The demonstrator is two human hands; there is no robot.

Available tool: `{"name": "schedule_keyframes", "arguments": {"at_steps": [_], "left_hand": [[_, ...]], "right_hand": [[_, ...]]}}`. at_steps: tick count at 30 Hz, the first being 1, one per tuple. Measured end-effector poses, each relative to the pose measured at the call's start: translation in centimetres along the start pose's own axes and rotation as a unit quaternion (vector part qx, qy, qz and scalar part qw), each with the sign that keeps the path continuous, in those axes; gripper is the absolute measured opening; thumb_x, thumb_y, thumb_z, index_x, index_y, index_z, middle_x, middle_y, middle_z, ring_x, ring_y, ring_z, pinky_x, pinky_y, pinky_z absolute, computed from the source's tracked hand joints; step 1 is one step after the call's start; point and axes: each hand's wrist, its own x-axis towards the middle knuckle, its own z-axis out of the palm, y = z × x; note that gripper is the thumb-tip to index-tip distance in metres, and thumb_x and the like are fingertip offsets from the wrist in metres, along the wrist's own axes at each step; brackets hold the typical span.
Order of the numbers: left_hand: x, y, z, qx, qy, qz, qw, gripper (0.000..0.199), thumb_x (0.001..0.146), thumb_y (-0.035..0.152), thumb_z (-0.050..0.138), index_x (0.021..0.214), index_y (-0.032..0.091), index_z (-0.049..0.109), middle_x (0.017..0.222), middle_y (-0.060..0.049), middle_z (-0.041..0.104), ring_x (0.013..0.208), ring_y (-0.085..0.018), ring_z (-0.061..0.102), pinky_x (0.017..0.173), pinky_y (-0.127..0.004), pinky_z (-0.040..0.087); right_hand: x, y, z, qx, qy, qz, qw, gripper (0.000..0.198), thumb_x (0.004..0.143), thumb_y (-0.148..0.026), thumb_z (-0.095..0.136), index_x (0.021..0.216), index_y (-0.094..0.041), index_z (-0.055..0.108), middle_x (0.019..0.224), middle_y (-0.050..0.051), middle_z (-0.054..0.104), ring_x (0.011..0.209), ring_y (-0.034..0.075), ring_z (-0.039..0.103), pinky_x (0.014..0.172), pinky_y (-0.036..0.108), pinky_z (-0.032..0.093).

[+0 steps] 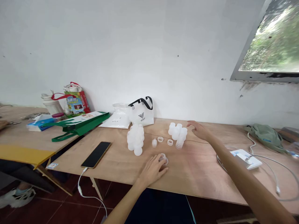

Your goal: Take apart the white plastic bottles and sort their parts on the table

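My left hand (151,169) rests on the table near its front edge, fingers stretched out. Its fingertips are at a clear plastic ring-shaped piece (164,158), which they partly cover. Beyond it lie two small translucent rings (160,139) and a small ribbed piece with a pointed top (154,142). My right hand (198,130) hovers with fingers extended beside a group of frosted white rounded cups (177,130). A short stack of clear ribbed rings (179,144) stands in front of that group. To the left is a larger cluster of similar white rounded cups (135,139).
A black phone (96,154) with a white cable lies at the left. Behind stand a white bag (142,116) and a plastic packet (116,118). A green bag (79,123) bridges toward the neighbouring table. At right are a white box (247,159), cables and a green cloth bag (266,137).
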Motion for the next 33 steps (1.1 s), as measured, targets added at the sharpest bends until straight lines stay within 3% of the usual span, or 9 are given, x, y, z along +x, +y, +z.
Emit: {"name": "schedule_keyframes", "arguments": {"at_steps": [7, 10, 14, 20, 24, 28, 33], "left_hand": [[0.3, -0.3, 0.1, -0.032, -0.001, -0.029, 0.999, 0.021, 0.104, 0.03, 0.046, 0.113, 0.026, 0.065, 0.13, -0.006, 0.06, 0.104, -0.022, 0.065, 0.093, -0.035, 0.055], [0.2, -0.3, 0.0, -0.029, 0.001, -0.017, 0.999, 0.022, 0.104, 0.029, 0.045, 0.112, 0.025, 0.065, 0.128, -0.007, 0.061, 0.103, -0.023, 0.065, 0.093, -0.036, 0.054], [-0.2, 0.1, -0.4, -0.03, -0.004, -0.009, 1.0, 0.021, 0.103, 0.029, 0.047, 0.11, 0.026, 0.067, 0.129, -0.007, 0.059, 0.105, -0.023, 0.064, 0.092, -0.036, 0.054], [-0.4, 0.4, -0.9, -0.035, -0.016, -0.012, 0.999, 0.023, 0.103, 0.033, 0.048, 0.108, 0.029, 0.07, 0.123, -0.005, 0.056, 0.098, -0.021, 0.063, 0.087, -0.033, 0.055], [-0.4, 0.3, -0.8, -0.039, -0.004, -0.013, 0.999, 0.021, 0.102, 0.034, 0.05, 0.106, 0.028, 0.07, 0.121, -0.005, 0.057, 0.103, -0.022, 0.062, 0.091, -0.035, 0.053], [-0.3, 0.2, -0.7, -0.042, 0.006, -0.013, 0.999, 0.015, 0.099, 0.036, 0.057, 0.098, 0.025, 0.067, 0.126, -0.005, 0.057, 0.109, -0.024, 0.061, 0.095, -0.039, 0.052], [-0.2, 0.3, -0.9, -0.047, -0.006, -0.019, 0.999, 0.014, 0.095, 0.037, 0.063, 0.092, 0.023, 0.063, 0.134, -0.005, 0.057, 0.115, -0.026, 0.06, 0.099, -0.041, 0.05]], "right_hand": [[4.9, 0.4, 0.5, -0.071, -0.157, -0.025, 0.985, 0.042, 0.066, -0.004, 0.054, 0.095, -0.027, 0.075, 0.147, -0.002, 0.061, 0.121, 0.027, 0.064, 0.101, 0.042, 0.051], [5.9, 0.4, 1.3, -0.088, -0.198, -0.023, 0.976, 0.039, 0.065, -0.005, 0.058, 0.091, -0.027, 0.076, 0.143, -0.001, 0.065, 0.119, 0.029, 0.066, 0.1, 0.043, 0.052], [6.2, 1.1, 2.1, -0.096, -0.222, -0.01, 0.97, 0.042, 0.066, -0.008, 0.062, 0.1, -0.026, 0.078, 0.138, 0.004, 0.067, 0.115, 0.029, 0.067, 0.095, 0.041, 0.054], [4.5, 2.9, 1.9, -0.122, -0.225, 0.079, 0.963, 0.048, 0.072, -0.018, 0.062, 0.118, -0.02, 0.074, 0.125, 0.013, 0.073, 0.083, 0.025, 0.073, 0.062, 0.032, 0.056], [2.9, 3.9, 0.3, -0.149, -0.203, 0.104, 0.962, 0.035, 0.08, -0.026, 0.059, 0.109, -0.019, 0.077, 0.12, 0.014, 0.075, 0.096, 0.027, 0.072, 0.073, 0.032, 0.054], [0.9, 4.5, -1.7, -0.171, -0.201, 0.111, 0.958, 0.029, 0.078, -0.025, 0.06, 0.1, -0.022, 0.08, 0.111, 0.014, 0.077, 0.098, 0.031, 0.072, 0.078, 0.037, 0.052], [-3.0, 3.2, -3.0, -0.155, -0.212, 0.049, 0.964, 0.027, 0.082, -0.026, 0.059, 0.101, -0.023, 0.078, 0.11, 0.012, 0.076, 0.1, 0.029, 0.07, 0.078, 0.035, 0.051]]}}
